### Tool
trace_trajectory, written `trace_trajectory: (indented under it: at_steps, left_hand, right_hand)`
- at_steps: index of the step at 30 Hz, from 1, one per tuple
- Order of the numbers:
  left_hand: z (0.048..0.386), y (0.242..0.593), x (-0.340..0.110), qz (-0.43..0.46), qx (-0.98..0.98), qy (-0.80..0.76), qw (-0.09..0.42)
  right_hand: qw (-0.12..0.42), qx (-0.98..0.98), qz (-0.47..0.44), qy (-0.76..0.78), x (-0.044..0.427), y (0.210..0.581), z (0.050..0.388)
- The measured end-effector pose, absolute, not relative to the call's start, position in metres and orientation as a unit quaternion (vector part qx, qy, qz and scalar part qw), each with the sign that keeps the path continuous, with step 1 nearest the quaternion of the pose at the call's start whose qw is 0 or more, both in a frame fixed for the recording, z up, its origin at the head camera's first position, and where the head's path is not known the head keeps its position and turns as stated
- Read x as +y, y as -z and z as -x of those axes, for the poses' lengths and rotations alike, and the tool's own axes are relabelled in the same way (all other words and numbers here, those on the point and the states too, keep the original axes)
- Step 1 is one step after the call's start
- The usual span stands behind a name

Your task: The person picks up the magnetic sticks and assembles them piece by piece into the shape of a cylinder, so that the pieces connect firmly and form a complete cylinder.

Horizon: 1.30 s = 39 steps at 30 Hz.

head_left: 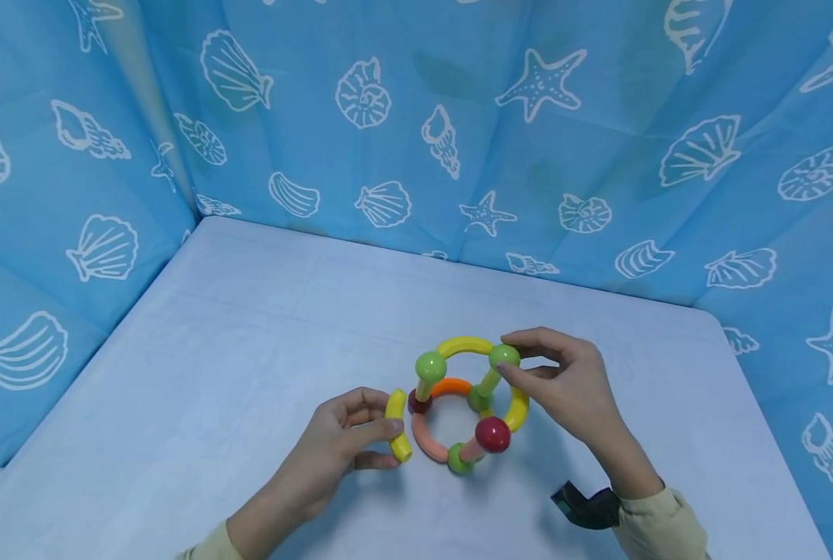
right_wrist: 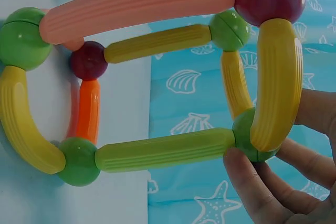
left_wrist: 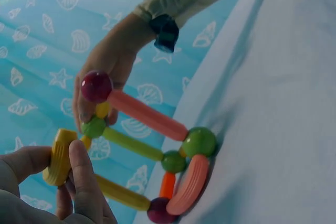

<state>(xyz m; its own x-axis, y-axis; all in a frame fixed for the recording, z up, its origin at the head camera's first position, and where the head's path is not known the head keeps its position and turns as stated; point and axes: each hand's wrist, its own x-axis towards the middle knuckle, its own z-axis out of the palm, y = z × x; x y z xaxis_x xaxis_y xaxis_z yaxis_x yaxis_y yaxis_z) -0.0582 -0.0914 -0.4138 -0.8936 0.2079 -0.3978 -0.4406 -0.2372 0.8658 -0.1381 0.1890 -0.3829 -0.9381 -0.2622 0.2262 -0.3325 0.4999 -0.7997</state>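
Note:
My left hand [head_left: 332,439] pinches a loose curved yellow rod [head_left: 400,445] between thumb and fingers, just left of a frame of rods and balls. With thumb and fingertips, my right hand [head_left: 577,385] grips an upper green ball [head_left: 504,355] of that frame. The frame's lower ring, with an orange rod [head_left: 451,386] and a curved pink rod [head_left: 426,439], rests on the table. Three upright rods carry this ball, another green ball [head_left: 431,366] and a dark red ball [head_left: 493,435]. Curved yellow rods [right_wrist: 276,85] join the upper balls, leaving a gap on the side facing my left hand.
The frame stands on a white-covered table [head_left: 283,311]. Blue curtains [head_left: 402,117] with white shell prints line its back and sides. A black strap piece [head_left: 587,505] sits at my right wrist, beside the sleeve.

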Motion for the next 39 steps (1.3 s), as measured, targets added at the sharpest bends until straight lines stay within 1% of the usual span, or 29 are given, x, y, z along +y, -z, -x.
trace_trajectory:
  at_steps: [6, 13, 27, 32, 39]
  left_hand:
    - [0.063, 0.412, -0.095, 0.105, 0.587, -0.779, 0.195]
    - [0.066, 0.409, -0.096, 0.107, 0.586, -0.779, 0.197]
    - [0.076, 0.406, -0.101, 0.094, 0.603, -0.768, 0.194]
    - [0.079, 0.404, -0.102, 0.086, 0.598, -0.77, 0.206]
    - [0.083, 0.398, -0.101, 0.068, 0.598, -0.762, 0.238]
  right_hand:
    - [0.049, -0.873, -0.146, -0.462, 0.191, 0.384, 0.131]
    - [0.062, -0.887, -0.121, -0.441, 0.193, 0.382, 0.12]
    - [0.037, -0.9, -0.057, -0.431, 0.186, 0.375, 0.1]
    - [0.028, -0.904, -0.034, -0.426, 0.184, 0.372, 0.091]
    - [0.024, -0.906, -0.011, -0.422, 0.181, 0.371, 0.079]
